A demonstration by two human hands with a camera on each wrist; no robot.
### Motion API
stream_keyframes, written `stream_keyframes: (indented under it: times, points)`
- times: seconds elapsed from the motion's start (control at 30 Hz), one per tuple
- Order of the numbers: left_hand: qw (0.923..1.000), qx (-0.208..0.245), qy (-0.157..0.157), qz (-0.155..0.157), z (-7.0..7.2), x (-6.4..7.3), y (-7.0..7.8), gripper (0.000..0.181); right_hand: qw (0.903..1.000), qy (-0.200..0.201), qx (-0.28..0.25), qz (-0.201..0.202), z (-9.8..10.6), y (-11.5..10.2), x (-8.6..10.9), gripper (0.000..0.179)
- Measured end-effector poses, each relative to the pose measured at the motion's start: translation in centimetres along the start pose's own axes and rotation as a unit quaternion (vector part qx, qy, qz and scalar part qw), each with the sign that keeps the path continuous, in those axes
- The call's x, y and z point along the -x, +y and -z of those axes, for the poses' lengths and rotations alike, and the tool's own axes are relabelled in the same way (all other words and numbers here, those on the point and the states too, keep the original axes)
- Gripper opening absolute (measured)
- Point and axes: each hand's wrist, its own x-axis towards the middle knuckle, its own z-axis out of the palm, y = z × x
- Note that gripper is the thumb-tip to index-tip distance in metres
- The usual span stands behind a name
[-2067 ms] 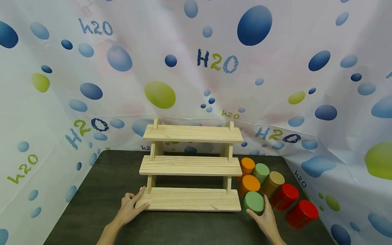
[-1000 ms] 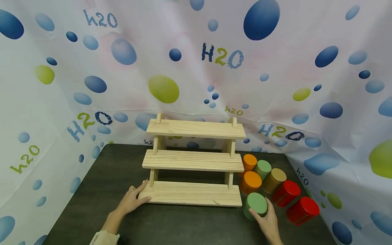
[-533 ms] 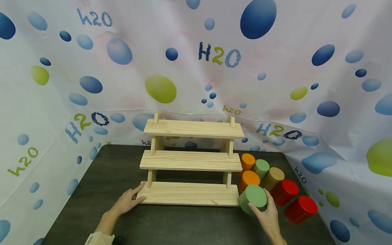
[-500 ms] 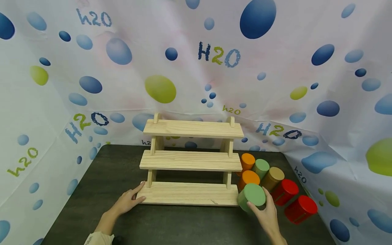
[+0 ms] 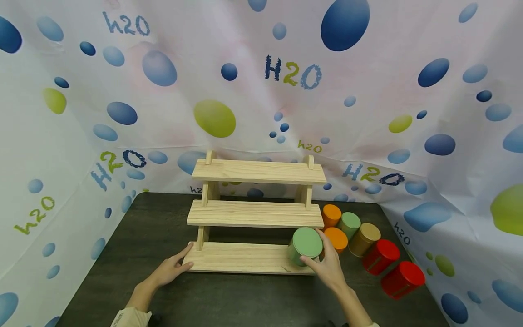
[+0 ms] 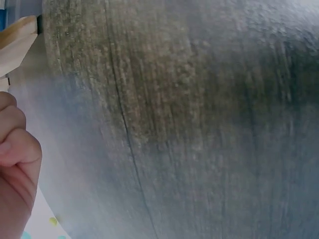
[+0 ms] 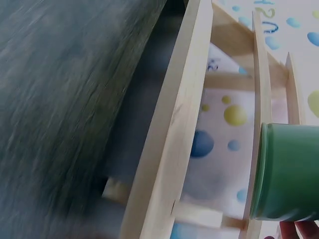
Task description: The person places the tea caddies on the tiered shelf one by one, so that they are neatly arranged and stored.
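A green lidded canister is upright in my right hand, thumb in front and fingers round its far right side. In the right wrist view, the canister hangs above the bottom board, with a gap under its base. Below it stands a three-tier wooden display rack. My left hand grips the left end of the bottom board, index finger at the back and thumb over the front. Curled fingers of the left hand show at the edge of the left wrist view.
Right of the rack stand two orange canisters, another green canister, a gold canister and two red canisters. The dark table meets a white, bubble-printed sheet at the back and sides.
The right hand has lifted the green canister from the table and carried it left over the right end of the bottom board. The left hand stays at the rack's left end.
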Motion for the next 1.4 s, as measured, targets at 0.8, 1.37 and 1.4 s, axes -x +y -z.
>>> stream_keyframes:
  times: [0.8,1.37,1.4]
  points:
    - [0.9992,0.039,-0.007,-0.004,-0.3,0.1,-0.2,0.071,0.9907,-0.118,-0.066,0.015,-8.6,-3.0,-2.3,0.082]
    - [0.9991,0.042,0.002,0.006,-0.3,0.2,0.0,0.071,0.9861,-0.150,-0.054,0.046,-13.0,-4.2,-3.0,0.083]
    - [0.9991,0.042,0.002,0.006,-0.2,0.3,0.0,0.071,0.9856,-0.153,-0.056,0.045,-13.2,-4.3,-2.9,0.083]
